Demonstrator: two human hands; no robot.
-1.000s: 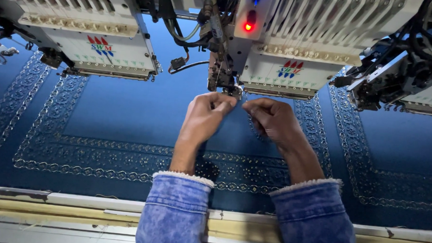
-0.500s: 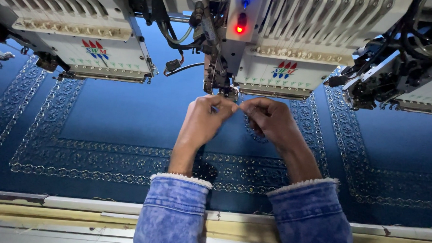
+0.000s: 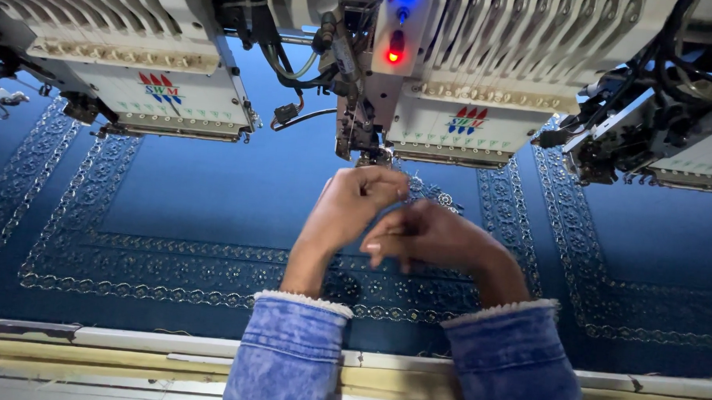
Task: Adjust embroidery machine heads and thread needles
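Both hands are raised together just below the needle area point(image 3: 371, 155) of the middle embroidery head point(image 3: 455, 85), above the blue cloth point(image 3: 206, 203) with its silver stitched border. The left hand point(image 3: 352, 204) has its fingers curled in, fingertips pinched close near the needles; whether it grips a thread cannot be told. The right hand point(image 3: 430, 236) sits just near and right of it, touching it, fingers bent and blurred, their hold unclear. Denim cuffs point(image 3: 300, 332) cover both wrists.

Matt blue cloth point(image 3: 214, 203) with raised glossy embroidered borders; machine heads point(image 3: 470, 109) in smooth cream plastic; cuffs point(image 3: 295, 348) of faded denim.
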